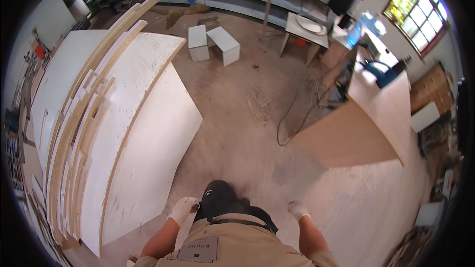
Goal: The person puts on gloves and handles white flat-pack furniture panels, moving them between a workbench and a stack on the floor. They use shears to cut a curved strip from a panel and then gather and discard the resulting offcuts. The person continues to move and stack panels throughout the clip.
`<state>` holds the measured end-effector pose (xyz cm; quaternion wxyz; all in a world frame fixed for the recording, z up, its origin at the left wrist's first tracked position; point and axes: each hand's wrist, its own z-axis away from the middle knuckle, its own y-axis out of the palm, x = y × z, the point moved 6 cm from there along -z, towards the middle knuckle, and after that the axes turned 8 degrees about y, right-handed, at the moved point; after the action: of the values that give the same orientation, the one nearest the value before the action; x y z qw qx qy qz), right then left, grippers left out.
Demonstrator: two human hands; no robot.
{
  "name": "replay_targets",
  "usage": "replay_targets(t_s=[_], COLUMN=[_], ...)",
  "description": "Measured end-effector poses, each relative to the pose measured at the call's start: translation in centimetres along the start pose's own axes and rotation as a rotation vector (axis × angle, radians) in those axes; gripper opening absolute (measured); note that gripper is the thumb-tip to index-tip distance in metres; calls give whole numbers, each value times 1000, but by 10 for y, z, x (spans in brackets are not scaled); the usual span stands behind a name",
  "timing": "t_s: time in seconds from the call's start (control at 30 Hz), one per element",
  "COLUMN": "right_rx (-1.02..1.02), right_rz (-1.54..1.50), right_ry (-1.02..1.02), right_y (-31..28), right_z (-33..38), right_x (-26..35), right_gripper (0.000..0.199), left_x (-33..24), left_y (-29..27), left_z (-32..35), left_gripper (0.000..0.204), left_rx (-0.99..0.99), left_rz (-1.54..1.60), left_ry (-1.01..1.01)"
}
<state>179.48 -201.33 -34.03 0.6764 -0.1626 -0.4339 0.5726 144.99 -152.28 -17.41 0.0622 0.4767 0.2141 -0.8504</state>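
Note:
I look down at my own body in beige work clothes and dark shoes on a dusty concrete floor (pixel 237 133). My left hand (pixel 182 209), in a white glove, hangs by my left hip with the fingers curled; whether it holds anything is unclear. My right hand (pixel 298 210), also gloved, hangs free at my right side, holding nothing. A stack of large white boards (pixel 123 133) leans upright just to my left, nearest my left hand.
A tilted plywood panel (pixel 356 133) stands to my right beside a workbench (pixel 368 76) with a blue tool. A black cable (pixel 292 118) loops across the floor. Two white boxes (pixel 213 43) and a small table (pixel 307 32) sit ahead, before metal shelving.

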Motion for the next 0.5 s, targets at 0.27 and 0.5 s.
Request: replay_targets(t_s=[0.27, 0.5], right_rx=[104, 339], right_rz=[-623, -571], right_ry=[-2, 179], right_y=[-130, -175], right_z=[-237, -333], right_x=[194, 347], right_gripper=[20, 13], left_x=[30, -74], left_y=[-35, -83], left_z=[-115, -286], left_gripper=[38, 40], left_rx=[-249, -303], left_rz=[433, 516], left_ry=[-704, -469])
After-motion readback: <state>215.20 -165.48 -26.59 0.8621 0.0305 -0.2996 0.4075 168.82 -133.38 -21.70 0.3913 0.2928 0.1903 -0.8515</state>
